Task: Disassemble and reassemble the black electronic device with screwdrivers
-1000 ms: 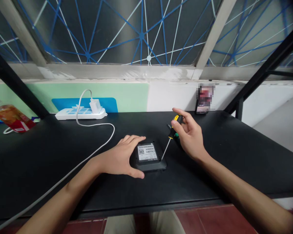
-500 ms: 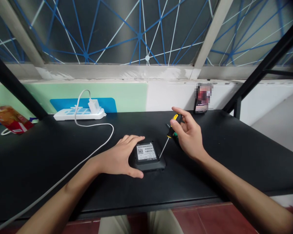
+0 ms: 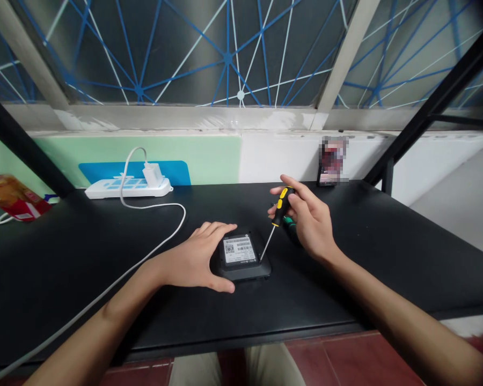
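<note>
Gripping the screwdriver (image 3: 277, 214) tight in my right hand (image 3: 308, 222), left hand (image 3: 197, 260) lying open, steadying the little black box (image 3: 241, 257)

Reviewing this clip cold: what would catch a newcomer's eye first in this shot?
Mid-table, the left hand braces a small black device with a white barcode label facing up, while the right hand holds a yellow-and-black screwdriver with its tip at the device's right edge. Behind, on the black table, a white power strip trails a white cable toward the near left corner.
</note>
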`<state>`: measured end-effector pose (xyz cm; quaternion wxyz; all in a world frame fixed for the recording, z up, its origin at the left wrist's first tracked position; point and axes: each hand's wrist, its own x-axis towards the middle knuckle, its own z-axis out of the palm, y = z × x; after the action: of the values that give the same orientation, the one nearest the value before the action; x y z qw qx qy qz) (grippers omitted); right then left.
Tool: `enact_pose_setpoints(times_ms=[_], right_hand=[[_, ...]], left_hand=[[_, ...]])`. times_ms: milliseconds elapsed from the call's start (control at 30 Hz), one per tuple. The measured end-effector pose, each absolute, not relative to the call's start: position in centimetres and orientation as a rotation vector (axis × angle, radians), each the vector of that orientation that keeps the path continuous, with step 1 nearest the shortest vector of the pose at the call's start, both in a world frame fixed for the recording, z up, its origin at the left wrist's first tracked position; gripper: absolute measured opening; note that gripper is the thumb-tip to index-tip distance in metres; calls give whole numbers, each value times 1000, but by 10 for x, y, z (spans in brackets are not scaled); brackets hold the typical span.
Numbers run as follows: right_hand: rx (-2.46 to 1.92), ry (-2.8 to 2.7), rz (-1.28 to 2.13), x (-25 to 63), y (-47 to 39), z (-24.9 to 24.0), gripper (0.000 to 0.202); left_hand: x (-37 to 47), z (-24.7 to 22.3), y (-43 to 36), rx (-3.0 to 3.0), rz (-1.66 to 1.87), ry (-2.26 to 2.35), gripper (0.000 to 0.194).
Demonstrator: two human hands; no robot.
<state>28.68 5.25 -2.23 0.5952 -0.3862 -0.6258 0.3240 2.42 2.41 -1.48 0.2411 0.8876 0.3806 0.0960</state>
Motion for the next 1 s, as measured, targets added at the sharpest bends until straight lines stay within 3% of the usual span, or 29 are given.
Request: enact_pose_setpoints(times_ms=[267, 500, 633, 833, 1000], right_hand=[[-1016, -1485, 559, 285, 52, -22, 31], [-882, -1406, 843, 286, 53, -24, 41], [-905, -1422, 818, 283, 54, -23, 45], [-980, -1481, 630, 283, 51, -21, 30], [-922, -1446, 780, 285, 53, -24, 35]], left_hand=[[25, -16, 24, 2432, 272, 1036, 106], [25, -15, 24, 2419, 268, 1038, 107], [24, -16, 24, 2424, 261, 1051, 107], [24, -16, 23, 2436, 259, 1050, 108], [24, -16, 23, 2432, 260, 1058, 106]])
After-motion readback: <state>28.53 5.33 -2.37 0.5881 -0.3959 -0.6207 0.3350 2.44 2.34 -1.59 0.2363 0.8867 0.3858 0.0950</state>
